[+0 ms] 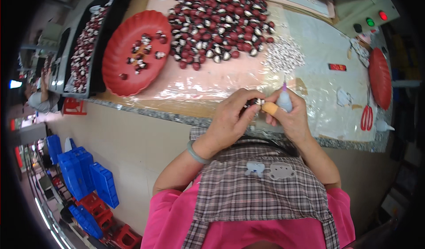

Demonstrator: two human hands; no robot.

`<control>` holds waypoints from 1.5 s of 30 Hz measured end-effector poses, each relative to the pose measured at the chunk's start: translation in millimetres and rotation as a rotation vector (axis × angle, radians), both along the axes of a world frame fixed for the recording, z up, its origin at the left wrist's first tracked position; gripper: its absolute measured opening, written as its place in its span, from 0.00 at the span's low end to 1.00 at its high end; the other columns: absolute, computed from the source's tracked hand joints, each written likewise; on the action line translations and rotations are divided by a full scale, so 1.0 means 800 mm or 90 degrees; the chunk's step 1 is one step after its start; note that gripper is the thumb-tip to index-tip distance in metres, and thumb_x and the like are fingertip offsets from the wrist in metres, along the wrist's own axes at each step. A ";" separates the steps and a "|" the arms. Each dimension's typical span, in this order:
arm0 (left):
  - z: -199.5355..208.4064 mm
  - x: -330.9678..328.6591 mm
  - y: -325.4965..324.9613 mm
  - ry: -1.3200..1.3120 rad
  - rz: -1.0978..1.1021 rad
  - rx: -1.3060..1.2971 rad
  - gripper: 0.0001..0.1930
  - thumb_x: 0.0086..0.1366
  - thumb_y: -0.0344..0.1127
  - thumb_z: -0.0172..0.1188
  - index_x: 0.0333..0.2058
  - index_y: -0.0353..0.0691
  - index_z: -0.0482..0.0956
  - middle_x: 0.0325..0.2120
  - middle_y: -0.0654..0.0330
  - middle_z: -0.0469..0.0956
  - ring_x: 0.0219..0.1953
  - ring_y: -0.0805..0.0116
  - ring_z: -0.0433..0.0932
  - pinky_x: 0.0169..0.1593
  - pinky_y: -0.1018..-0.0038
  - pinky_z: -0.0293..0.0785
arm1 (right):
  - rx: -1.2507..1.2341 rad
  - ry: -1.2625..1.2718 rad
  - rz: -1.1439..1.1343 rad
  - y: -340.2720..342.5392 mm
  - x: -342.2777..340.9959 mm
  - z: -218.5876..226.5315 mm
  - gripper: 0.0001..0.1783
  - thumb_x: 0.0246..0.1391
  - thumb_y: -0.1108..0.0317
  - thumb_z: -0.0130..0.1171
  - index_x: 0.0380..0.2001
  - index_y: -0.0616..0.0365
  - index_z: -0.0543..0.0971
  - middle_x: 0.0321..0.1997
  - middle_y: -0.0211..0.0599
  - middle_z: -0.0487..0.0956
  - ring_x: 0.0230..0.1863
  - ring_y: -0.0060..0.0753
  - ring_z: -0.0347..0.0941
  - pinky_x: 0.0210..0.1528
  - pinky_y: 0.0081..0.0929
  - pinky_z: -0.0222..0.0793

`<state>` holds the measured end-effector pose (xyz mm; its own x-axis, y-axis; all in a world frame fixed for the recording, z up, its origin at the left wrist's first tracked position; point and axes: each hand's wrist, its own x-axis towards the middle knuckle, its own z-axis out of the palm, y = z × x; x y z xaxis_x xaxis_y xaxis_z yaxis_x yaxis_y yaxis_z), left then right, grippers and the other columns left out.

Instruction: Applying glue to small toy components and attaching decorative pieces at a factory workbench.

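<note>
Close to the table's front edge, my left hand [228, 118] pinches a small dark red-and-black ball [251, 102] with white bits on it. My right hand [294, 119] grips a pale squeeze bottle [284, 102] with its thin purple nozzle pointing away from me. An orange finger cot [269, 108] covers my right thumb, whose tip comes up against the ball. Just beyond the nozzle lies a heap of tiny white-and-dark pieces [285, 54]. A large pile of red, black and white balls [217, 23] spreads behind it.
A red scalloped plate [116, 78] with several decorated balls sits left, beside a long black bin [90, 74] full of pieces. Red-handled scissors [366, 117], another red plate [380, 78] and a control box [369, 19] are right. Blue crates [82, 171] and a person [40, 99] appear far left.
</note>
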<state>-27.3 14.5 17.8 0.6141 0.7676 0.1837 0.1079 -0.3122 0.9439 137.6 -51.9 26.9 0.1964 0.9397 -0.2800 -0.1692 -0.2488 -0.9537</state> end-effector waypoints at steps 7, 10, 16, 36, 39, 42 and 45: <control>0.036 -0.101 0.109 0.114 0.358 0.214 0.08 0.65 0.27 0.52 0.43 0.34 0.73 0.33 0.64 0.75 0.32 0.80 0.70 0.36 0.82 0.69 | 0.055 0.016 -0.034 0.000 0.025 0.000 0.06 0.53 0.75 0.60 0.35 0.61 0.75 0.26 0.28 0.75 0.21 0.15 0.70 0.20 0.12 0.64; 0.036 -0.138 0.153 0.277 0.355 0.371 0.08 0.64 0.27 0.53 0.42 0.34 0.75 0.37 0.55 0.77 0.37 0.68 0.75 0.42 0.75 0.71 | 0.056 0.014 -0.021 -0.001 0.027 -0.004 0.06 0.53 0.75 0.60 0.35 0.61 0.75 0.26 0.28 0.75 0.21 0.15 0.70 0.20 0.11 0.63; 0.019 -0.091 0.139 0.295 0.275 0.565 0.11 0.54 0.22 0.58 0.37 0.38 0.78 0.47 0.58 0.75 0.50 0.55 0.68 0.55 0.63 0.63 | 0.021 -0.020 -0.017 -0.007 0.030 -0.005 0.06 0.53 0.75 0.60 0.35 0.61 0.76 0.27 0.28 0.76 0.21 0.15 0.70 0.20 0.11 0.62; 0.001 -0.018 0.068 -0.089 0.109 -0.035 0.10 0.58 0.20 0.56 0.39 0.34 0.73 0.40 0.60 0.70 0.39 0.71 0.77 0.37 0.77 0.73 | 0.098 0.068 0.017 -0.013 0.045 0.003 0.17 0.53 0.76 0.56 0.46 0.58 0.67 0.37 0.32 0.72 0.31 0.17 0.69 0.27 0.12 0.64; 0.005 -0.018 0.051 -0.202 0.065 -0.290 0.11 0.60 0.20 0.55 0.42 0.32 0.75 0.43 0.59 0.72 0.39 0.71 0.76 0.38 0.79 0.71 | 0.151 0.060 0.034 -0.011 0.048 -0.001 0.17 0.55 0.65 0.57 0.45 0.60 0.68 0.47 0.40 0.68 0.26 0.21 0.69 0.23 0.12 0.61; 0.004 -0.014 0.038 -0.252 0.027 -0.438 0.14 0.62 0.23 0.55 0.48 0.31 0.74 0.39 0.57 0.78 0.37 0.74 0.76 0.40 0.80 0.71 | 0.167 -0.036 0.042 -0.011 0.052 0.012 0.13 0.54 0.77 0.55 0.44 0.60 0.74 0.46 0.38 0.70 0.32 0.20 0.73 0.23 0.11 0.62; -0.002 -0.011 0.028 -0.286 -0.014 -0.494 0.14 0.62 0.26 0.56 0.47 0.32 0.74 0.40 0.54 0.77 0.37 0.72 0.75 0.40 0.80 0.71 | 0.170 -0.038 -0.002 -0.014 0.052 0.015 0.14 0.52 0.74 0.61 0.43 0.60 0.76 0.41 0.35 0.74 0.33 0.20 0.75 0.23 0.11 0.64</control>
